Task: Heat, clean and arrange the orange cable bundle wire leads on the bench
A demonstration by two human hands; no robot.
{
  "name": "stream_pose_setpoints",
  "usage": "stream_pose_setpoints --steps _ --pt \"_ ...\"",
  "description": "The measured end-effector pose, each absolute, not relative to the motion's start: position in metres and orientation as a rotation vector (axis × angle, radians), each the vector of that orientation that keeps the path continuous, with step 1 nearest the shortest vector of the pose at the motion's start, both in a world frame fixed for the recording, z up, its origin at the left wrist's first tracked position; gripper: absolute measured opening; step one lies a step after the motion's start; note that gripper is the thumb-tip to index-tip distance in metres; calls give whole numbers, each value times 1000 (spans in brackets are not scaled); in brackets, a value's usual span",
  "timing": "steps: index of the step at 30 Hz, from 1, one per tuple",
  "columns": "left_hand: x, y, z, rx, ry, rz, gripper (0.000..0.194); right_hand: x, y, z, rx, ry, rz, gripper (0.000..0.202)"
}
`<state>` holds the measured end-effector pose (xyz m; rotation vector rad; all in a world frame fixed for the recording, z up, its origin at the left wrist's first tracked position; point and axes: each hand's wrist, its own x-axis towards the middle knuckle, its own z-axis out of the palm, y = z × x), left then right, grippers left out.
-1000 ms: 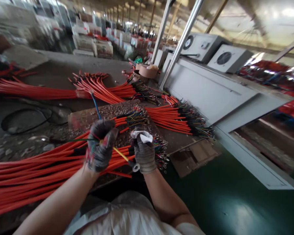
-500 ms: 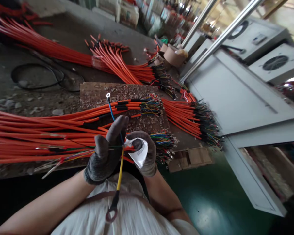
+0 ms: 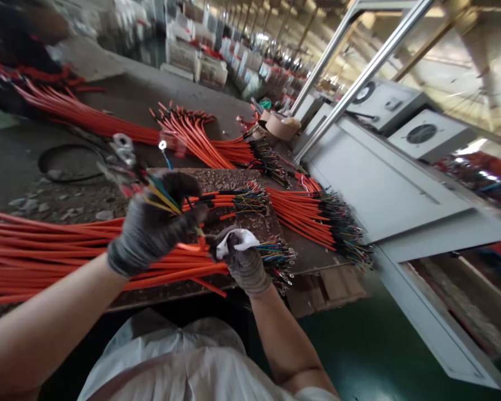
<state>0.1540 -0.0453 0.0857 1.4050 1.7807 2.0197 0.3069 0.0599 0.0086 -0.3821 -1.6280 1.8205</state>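
Observation:
My left hand (image 3: 152, 231), in a grey glove, is closed around several coloured wires (image 3: 167, 201), with yellow, green and blue showing. Metal ring terminals (image 3: 123, 146) stick out beyond its fingers, blurred, and one blue wire (image 3: 167, 160) with a ring terminal points up and away. My right hand (image 3: 250, 267), gloved too, is closed on a crumpled white strip (image 3: 240, 240), whether paper or cloth I cannot tell. Between the hands, an orange cable (image 3: 192, 247) runs near the right fingertips; the glove hides exactly where the wires join it.
Orange cables (image 3: 58, 250) lie across the bench under my hands, their ends on a speckled board (image 3: 217, 178). Further bundles (image 3: 300, 214) lie to the right and behind. Tape rolls (image 3: 281, 127), metal posts (image 3: 338, 83) and a grey cabinet (image 3: 350, 178) stand beyond.
My left hand has moved left and up and closed around the wires, which were spread apart before. My right hand keeps the white strip, now more crumpled. The view has tilted upward.

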Motion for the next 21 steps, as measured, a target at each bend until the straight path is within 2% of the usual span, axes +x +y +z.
stream_pose_setpoints --steps 2,6,10,16,18,21 --pt "141 -44 101 1267 1581 1981 33 304 60 25 -375 -1601 1683 24" --pt "131 -41 116 1128 1266 1735 38 292 59 52 -255 -1653 1283 15" --pt "137 -34 115 1052 1230 1753 41 289 62 62 -158 -1905 1144 15" --pt "141 -25 112 940 1196 1826 45 303 62 64 35 -2172 455 20" --pt "139 -28 111 925 1202 1824 44 299 62 57 -34 -2097 559 17" --pt "139 -38 110 938 1236 1841 40 286 58 45 -215 -1806 1020 14"
